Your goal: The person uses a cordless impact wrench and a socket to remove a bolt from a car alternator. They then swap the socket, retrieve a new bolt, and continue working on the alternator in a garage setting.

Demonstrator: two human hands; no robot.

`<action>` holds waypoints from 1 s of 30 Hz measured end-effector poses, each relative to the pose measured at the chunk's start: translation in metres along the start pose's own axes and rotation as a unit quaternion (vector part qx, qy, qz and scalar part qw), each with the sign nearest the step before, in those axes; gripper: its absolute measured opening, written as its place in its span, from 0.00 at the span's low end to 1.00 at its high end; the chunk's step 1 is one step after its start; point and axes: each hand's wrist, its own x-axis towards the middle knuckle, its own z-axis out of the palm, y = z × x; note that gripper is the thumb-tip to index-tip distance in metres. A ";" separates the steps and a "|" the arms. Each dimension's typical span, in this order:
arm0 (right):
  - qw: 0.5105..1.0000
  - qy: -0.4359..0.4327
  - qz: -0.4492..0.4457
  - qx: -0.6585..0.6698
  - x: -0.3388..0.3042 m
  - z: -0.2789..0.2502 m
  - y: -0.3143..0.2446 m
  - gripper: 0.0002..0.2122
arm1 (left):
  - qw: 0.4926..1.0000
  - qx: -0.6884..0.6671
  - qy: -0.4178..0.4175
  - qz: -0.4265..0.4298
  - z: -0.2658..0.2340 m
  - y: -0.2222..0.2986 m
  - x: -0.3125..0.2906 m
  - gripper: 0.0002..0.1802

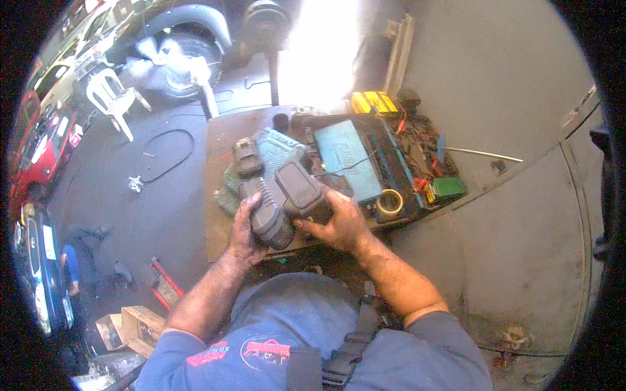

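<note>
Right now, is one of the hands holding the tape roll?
No, the tape roll lies apart, right of both the left hand and the right hand.

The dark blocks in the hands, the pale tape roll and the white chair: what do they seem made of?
Dark blocks: probably hard matte plastic, judging by moulded ribs and rounded edges.
Pale tape roll: perhaps dull paper, given its tan ring.
White chair: likely smooth plastic, given the slatted, one-piece look.
</note>
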 end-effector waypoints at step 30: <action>0.808 0.089 0.546 0.205 0.128 0.149 0.153 0.33 | 0.977 -0.023 -0.150 -0.152 -0.203 0.071 -0.128 0.58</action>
